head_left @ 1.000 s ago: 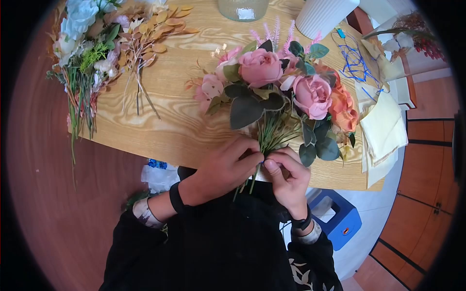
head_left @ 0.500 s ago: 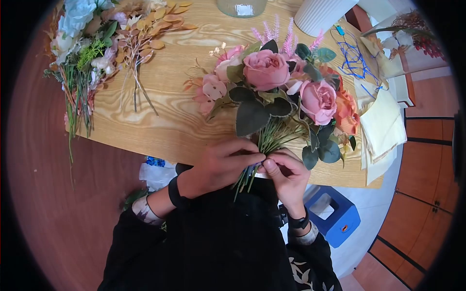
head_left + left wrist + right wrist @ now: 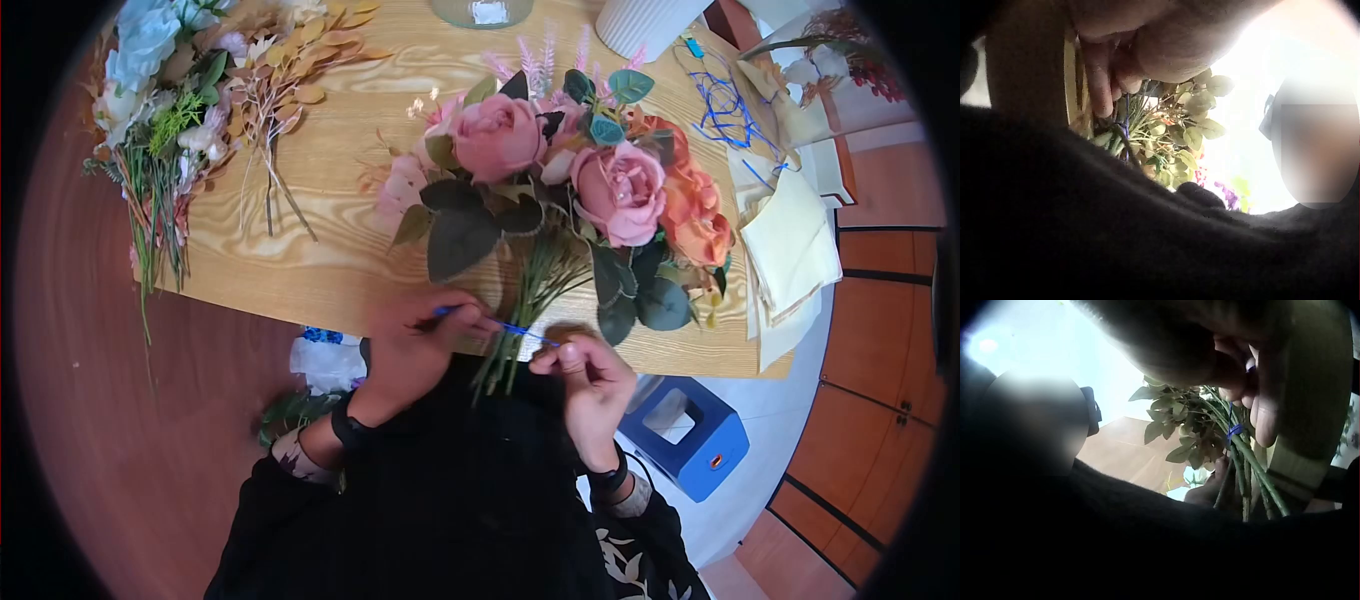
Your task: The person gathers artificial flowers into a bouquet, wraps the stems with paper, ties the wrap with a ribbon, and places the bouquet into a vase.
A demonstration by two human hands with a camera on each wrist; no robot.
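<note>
A bouquet of pink roses [image 3: 620, 190] and orange flowers [image 3: 695, 215] lies on the table, its green stems [image 3: 520, 300] toward the person. Blue string [image 3: 525, 333] crosses the stems, drawn straight between the two hands; the right wrist view shows it wound round them as a blue tie [image 3: 1235, 430]. The left hand [image 3: 415, 345], left of the stems and slightly blurred, pinches one end. To the right of the stems, the right hand [image 3: 592, 390] pinches the other end between thumb and fingers. In the left wrist view the left hand [image 3: 1147, 44] partly hides the string.
More flowers and leafy sprigs [image 3: 170, 120] lie at the table's left. A glass vase [image 3: 485, 12] and a white ribbed vase [image 3: 645, 28] stand at the back. Tangled blue string [image 3: 730, 110] and cream sheets [image 3: 790, 250] are at the right. A blue stool [image 3: 690, 440] stands below.
Both hands were close together at the stems; the left has moved left and the right slightly right, with blue string now stretched between them. The bouquet has shifted a little left.
</note>
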